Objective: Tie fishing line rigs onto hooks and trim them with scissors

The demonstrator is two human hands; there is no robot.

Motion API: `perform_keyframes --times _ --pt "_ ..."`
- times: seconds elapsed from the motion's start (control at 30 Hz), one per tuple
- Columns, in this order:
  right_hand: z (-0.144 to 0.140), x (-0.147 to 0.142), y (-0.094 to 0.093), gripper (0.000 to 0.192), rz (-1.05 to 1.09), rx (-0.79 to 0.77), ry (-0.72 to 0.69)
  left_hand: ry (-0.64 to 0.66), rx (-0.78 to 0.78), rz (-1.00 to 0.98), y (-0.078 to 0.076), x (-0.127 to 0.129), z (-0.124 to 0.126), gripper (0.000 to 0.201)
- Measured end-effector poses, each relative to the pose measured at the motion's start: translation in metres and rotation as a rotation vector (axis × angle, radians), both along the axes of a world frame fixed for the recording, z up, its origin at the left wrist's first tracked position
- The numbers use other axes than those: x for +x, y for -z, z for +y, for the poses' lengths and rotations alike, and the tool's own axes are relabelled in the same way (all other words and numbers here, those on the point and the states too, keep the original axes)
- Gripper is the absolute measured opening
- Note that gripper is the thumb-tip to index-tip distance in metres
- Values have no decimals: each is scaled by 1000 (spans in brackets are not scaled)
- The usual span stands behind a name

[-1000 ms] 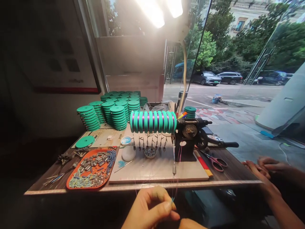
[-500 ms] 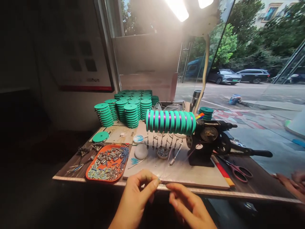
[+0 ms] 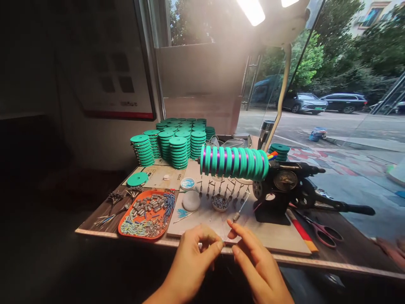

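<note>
My left hand and my right hand meet at the near edge of the table, fingertips almost touching. Each pinches a thin, barely visible line. Just above my right fingertips a small metal weight lies on the pale work board, on the line that runs up toward the winder. A row of green spools wound with purple line sits on the spindle of the black hand-crank winder.
An orange tray of small metal and blue parts lies at the left. Behind it are stacks of green spools, a white dome and a small bead bowl. Scissors lie right of the winder. Another person's hand is at the far right.
My view has turned left and down. My right hand has come up into view and closed in on my left hand. Both hands have risen to the table edge, and the weight now lies on the board.
</note>
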State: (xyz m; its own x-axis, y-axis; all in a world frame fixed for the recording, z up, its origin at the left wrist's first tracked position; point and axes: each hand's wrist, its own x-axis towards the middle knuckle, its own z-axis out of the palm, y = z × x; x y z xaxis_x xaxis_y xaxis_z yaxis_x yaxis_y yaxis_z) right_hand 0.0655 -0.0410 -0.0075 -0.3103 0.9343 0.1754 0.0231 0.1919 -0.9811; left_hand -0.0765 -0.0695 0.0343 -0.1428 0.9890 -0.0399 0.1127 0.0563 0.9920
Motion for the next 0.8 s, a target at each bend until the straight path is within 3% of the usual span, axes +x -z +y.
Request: perform_keyframes --times 0.1,0.2,0.3,0.4,0.5,0.57,0.67,0.8 --pt "4 5 2 39 -31 11 51 52 12 -13 -1 -2 1 22" --pt "7 5 1 41 96 -226 -60 123 10 -86 0 -3 0 21" --pt "8 2 -4 39 365 -489 -163 182 51 -224 2 -1 -3 19" --pt "8 -3 -9 36 548 -636 -201 164 138 -320 5 6 -5 20" --pt "9 -5 -8 35 583 -646 -200 93 205 -332 10 11 -4 20" --pt "11 -5 -7 28 606 -634 -270 94 200 -396 16 13 -3 21" --pt "12 -7 -6 17 688 -623 -376 139 80 -603 27 14 -2 25" --pt "11 -6 -11 17 710 -626 -336 141 -130 -866 42 18 -2 28"
